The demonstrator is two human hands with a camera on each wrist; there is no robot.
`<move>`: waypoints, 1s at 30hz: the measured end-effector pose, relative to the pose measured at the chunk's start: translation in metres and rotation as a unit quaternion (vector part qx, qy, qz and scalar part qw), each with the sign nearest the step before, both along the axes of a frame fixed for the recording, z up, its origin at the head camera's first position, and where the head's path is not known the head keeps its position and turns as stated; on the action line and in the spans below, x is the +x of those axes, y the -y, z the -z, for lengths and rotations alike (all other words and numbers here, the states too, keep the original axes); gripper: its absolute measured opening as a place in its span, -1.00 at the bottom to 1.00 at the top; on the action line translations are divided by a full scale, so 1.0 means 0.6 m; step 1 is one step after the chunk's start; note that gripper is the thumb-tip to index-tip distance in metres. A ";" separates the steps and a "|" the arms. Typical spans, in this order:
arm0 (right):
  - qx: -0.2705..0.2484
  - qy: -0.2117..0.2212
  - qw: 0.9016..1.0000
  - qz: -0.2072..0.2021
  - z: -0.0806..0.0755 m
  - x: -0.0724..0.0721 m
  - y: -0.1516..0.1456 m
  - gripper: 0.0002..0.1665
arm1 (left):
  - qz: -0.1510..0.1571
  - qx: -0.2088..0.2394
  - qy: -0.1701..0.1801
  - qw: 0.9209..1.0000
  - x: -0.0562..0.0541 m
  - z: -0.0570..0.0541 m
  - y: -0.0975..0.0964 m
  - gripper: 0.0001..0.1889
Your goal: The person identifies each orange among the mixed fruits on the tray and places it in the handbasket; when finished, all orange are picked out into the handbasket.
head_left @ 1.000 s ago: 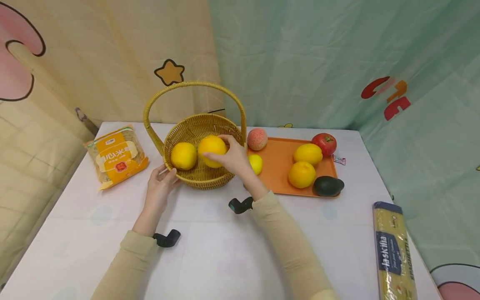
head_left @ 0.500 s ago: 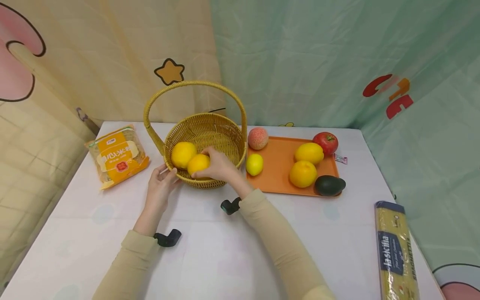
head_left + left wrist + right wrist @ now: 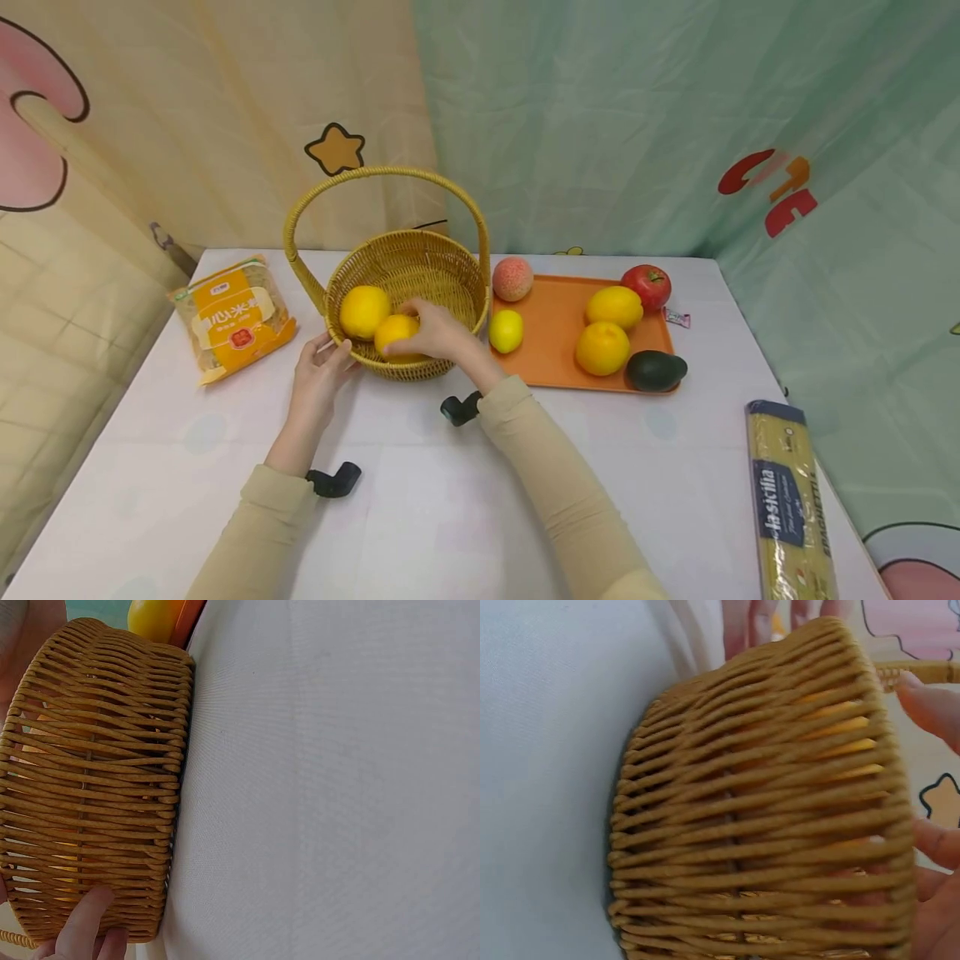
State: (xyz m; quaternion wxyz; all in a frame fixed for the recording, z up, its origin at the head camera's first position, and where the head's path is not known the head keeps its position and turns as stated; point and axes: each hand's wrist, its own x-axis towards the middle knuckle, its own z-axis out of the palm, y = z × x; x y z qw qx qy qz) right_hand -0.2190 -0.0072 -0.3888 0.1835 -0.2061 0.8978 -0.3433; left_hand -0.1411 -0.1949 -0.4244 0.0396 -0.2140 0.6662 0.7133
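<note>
My left hand (image 3: 317, 375) grips the near left side of a woven basket (image 3: 420, 367), thumb at its rim and fingers against the outer wall. The left wrist view shows those fingers (image 3: 85, 919) touching the basket weave. Inside the basket, my right hand (image 3: 438, 333) holds an orange (image 3: 396, 332) low near the front wall, thumb and fingers around it. Beside it, on the left, lies another yellow-orange fruit (image 3: 365, 312). In the right wrist view the basket wall (image 3: 765, 817) hides most of the held orange, and part of the right hand (image 3: 934, 892) shows behind the rim.
Right of the basket is an orange tray (image 3: 551, 333) bearing a peach (image 3: 513, 278), a small yellow lemon (image 3: 506, 332), a larger lemon (image 3: 615, 308), an orange (image 3: 602, 348), a red fruit (image 3: 647, 287) and an avocado (image 3: 656, 370). Noodle (image 3: 236, 317) and spaghetti (image 3: 787, 500) packs lie at the sides.
My right hand has moved left and down with the orange, bringing it from above the basket's middle to beside the other fruit. The left hand has stayed at the rim.
</note>
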 end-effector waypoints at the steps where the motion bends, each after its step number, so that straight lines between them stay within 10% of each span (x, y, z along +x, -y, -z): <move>1: -0.014 -0.003 1.000 -0.001 -0.003 0.000 -0.004 -0.09 | 0.001 -0.001 0.001 1.000 0.000 0.000 0.000 -0.32; 15: -0.247 -0.040 0.966 0.063 -0.042 0.034 -0.139 -0.47 | 0.003 -0.006 0.003 1.000 -0.001 0.002 0.000 -0.31; 30: -0.173 -0.058 0.970 0.159 -0.036 0.065 -0.346 -0.34 | 0.002 -0.001 0.003 1.000 -0.002 0.004 0.003 -0.30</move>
